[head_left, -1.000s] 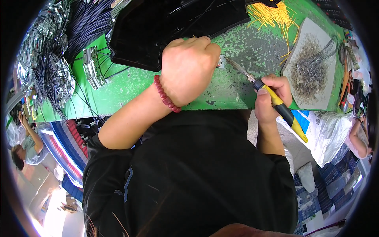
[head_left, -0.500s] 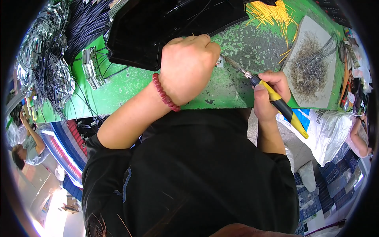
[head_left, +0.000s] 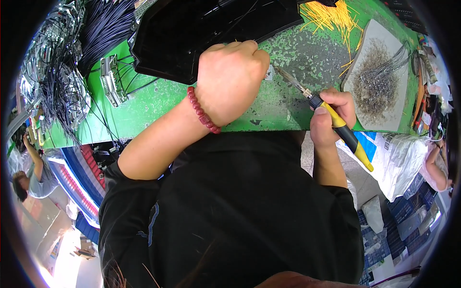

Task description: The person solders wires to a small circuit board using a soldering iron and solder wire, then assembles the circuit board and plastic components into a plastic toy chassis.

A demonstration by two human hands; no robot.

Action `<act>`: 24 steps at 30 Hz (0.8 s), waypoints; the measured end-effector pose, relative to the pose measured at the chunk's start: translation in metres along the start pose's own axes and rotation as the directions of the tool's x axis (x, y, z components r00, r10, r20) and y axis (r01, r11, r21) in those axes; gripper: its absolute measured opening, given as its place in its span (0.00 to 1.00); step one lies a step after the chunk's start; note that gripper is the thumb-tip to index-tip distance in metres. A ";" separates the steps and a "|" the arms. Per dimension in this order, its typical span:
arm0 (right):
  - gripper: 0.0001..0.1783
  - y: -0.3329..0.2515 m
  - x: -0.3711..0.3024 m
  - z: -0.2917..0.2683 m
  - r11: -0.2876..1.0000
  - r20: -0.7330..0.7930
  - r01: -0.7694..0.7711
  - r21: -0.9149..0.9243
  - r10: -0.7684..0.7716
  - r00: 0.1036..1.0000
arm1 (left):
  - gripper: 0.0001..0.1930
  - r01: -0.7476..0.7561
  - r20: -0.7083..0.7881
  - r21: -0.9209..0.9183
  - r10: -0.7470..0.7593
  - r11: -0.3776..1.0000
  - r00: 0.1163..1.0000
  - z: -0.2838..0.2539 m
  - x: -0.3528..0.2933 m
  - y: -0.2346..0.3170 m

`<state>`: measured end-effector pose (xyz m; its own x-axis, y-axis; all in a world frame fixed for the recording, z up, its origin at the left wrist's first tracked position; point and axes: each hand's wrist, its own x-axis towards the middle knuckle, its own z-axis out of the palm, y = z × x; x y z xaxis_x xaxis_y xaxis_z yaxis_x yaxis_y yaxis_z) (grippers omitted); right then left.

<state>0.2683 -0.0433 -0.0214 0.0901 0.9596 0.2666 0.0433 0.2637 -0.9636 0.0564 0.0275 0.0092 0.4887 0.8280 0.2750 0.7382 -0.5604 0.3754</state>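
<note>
My right hand (head_left: 332,115) grips a yellow-and-black soldering iron (head_left: 343,128), its metal tip slanting up and left over the green bench. That tip ends just right of a small whitish part (head_left: 269,73), which shows beside the fingers of my left hand (head_left: 231,79). The left hand is closed, its back toward me and a red bead bracelet at the wrist. Its fingertips are hidden, so what they pinch cannot be made out. Beyond that hand lies a large black plastic tray (head_left: 165,53).
Metal connectors with black wires (head_left: 57,81) are heaped at the left, and one connector (head_left: 113,81) lies apart. Yellow wires (head_left: 331,17) lie at the far right, near a pale board (head_left: 353,103) covered in dark crumbs and fine wires. Other people sit at both sides.
The soldering iron's tip has drawn slightly right, away from the left hand's fingers. My right hand has shifted a little rightward with it; the left hand has barely moved.
</note>
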 end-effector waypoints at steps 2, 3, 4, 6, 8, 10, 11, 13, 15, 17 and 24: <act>0.12 0.000 0.000 -0.001 1.000 -0.002 0.021 0.001 -0.021 1.000 | 0.04 -0.003 0.008 0.006 0.003 1.000 1.000 0.000 0.000 0.000; 0.13 -0.001 0.000 0.000 0.999 -0.017 0.030 -0.038 -0.031 0.999 | 0.04 -0.004 0.007 0.006 0.004 1.000 1.000 0.000 0.000 0.000; 0.14 -0.002 0.000 0.000 0.996 -0.032 0.039 -0.077 -0.042 0.999 | 0.04 -0.003 0.007 0.010 0.003 1.000 1.000 0.000 0.000 0.000; 0.17 -0.004 0.000 0.003 0.991 -0.055 0.040 -0.127 -0.047 0.997 | 0.04 -0.004 0.007 0.014 0.003 1.000 1.000 0.000 0.001 0.000; 0.24 -0.005 0.002 0.006 0.976 0.002 0.047 -0.214 -0.048 0.999 | 0.04 -0.003 -0.008 0.016 0.003 1.000 1.000 0.000 0.001 0.001; 0.26 -0.004 0.006 0.011 0.976 0.069 0.079 -0.203 -0.066 0.995 | 0.04 0.002 -0.023 0.019 -0.001 1.000 1.000 0.001 0.001 0.002; 0.25 -0.002 0.009 0.012 0.951 0.107 0.147 -0.274 -0.121 0.987 | 0.04 0.009 -0.038 0.022 -0.008 1.000 0.999 0.001 0.001 0.003; 0.20 -0.003 0.013 0.013 0.923 0.154 0.205 -0.327 -0.162 0.975 | 0.04 0.014 -0.052 0.008 -0.013 1.000 0.999 0.003 0.001 0.005; 0.15 -0.005 0.017 0.013 0.888 0.172 0.230 -0.399 -0.174 0.970 | 0.04 0.019 -0.066 -0.006 -0.019 1.000 0.998 0.004 0.000 0.005; 0.15 -0.006 0.021 0.014 0.839 0.231 0.305 -0.450 -0.220 0.948 | 0.05 0.022 -0.100 -0.023 -0.024 1.000 0.995 0.005 -0.001 0.005; 0.14 -0.002 0.032 0.027 0.827 0.401 0.410 -0.385 -0.250 0.881 | 0.05 0.025 -0.131 -0.039 -0.030 0.999 0.991 0.011 -0.004 0.004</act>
<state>0.2437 -0.0104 -0.0109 -0.3307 0.8190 0.4690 0.4558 0.5738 -0.6805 0.0623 0.0226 0.0003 0.4014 0.8347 0.3769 0.7315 -0.5398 0.4165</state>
